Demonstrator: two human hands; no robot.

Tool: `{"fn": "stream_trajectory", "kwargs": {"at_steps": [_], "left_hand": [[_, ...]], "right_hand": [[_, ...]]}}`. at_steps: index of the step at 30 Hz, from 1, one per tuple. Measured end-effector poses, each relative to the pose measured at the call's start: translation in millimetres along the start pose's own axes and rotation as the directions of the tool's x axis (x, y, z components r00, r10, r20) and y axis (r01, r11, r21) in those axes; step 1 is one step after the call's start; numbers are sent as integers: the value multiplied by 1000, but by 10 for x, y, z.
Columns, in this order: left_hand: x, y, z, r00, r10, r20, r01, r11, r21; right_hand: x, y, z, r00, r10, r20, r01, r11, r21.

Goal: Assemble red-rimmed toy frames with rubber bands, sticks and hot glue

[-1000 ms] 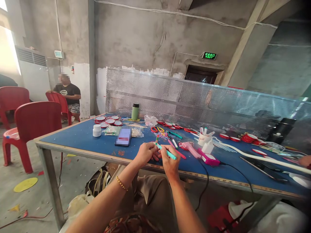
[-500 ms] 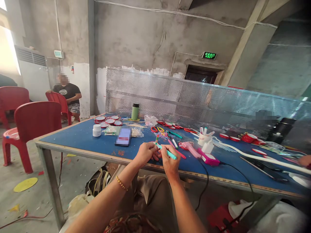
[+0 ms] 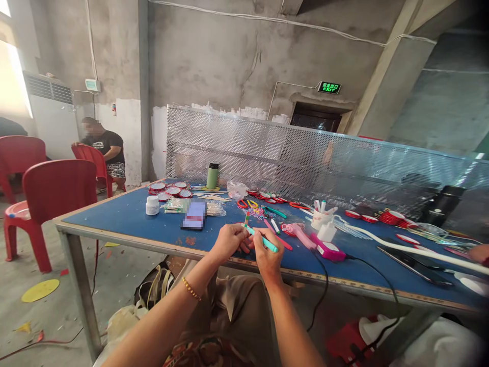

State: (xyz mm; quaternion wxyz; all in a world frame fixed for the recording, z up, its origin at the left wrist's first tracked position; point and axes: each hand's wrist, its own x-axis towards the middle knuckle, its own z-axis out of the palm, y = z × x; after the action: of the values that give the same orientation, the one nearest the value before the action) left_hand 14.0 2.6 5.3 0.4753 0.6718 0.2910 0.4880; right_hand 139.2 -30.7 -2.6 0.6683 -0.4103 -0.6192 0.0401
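Observation:
My left hand [image 3: 228,241] is closed around a thin wooden stick [image 3: 246,219] with coloured marks, holding it upright at the near edge of the blue table [image 3: 126,214]. My right hand [image 3: 268,256] grips a teal marker pen [image 3: 263,239], and the pen's tip touches the stick just above my left fingers. A gold bracelet [image 3: 190,288] sits on my left wrist. Both hands meet above the table's front edge, over my lap.
Scattered on the table are red-rimmed discs [image 3: 170,189], a green flask [image 3: 212,176], a white jar [image 3: 152,205], a cup of pens [image 3: 319,216], a pink corded tool [image 3: 328,249] and loose markers. A perforated metal screen [image 3: 305,158] backs the table. Red chairs [image 3: 53,196] and a seated person [image 3: 105,148] are at left.

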Motion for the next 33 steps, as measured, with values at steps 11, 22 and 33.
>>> {"fn": "stream_trajectory", "kwargs": {"at_steps": [11,22,33], "left_hand": [[12,-42,-9,1000,26,-3,-26,999,31],[4,-47,-8,999,41,2,-41,997,60],[5,-42,-12,999,34,-5,-33,996,83]], "right_hand": [[3,1,-8,998,-46,49,47,999,-26],[11,-15,-12,998,-29,60,31,999,-26],[6,15,-7,998,-28,59,30,999,-27]]}}
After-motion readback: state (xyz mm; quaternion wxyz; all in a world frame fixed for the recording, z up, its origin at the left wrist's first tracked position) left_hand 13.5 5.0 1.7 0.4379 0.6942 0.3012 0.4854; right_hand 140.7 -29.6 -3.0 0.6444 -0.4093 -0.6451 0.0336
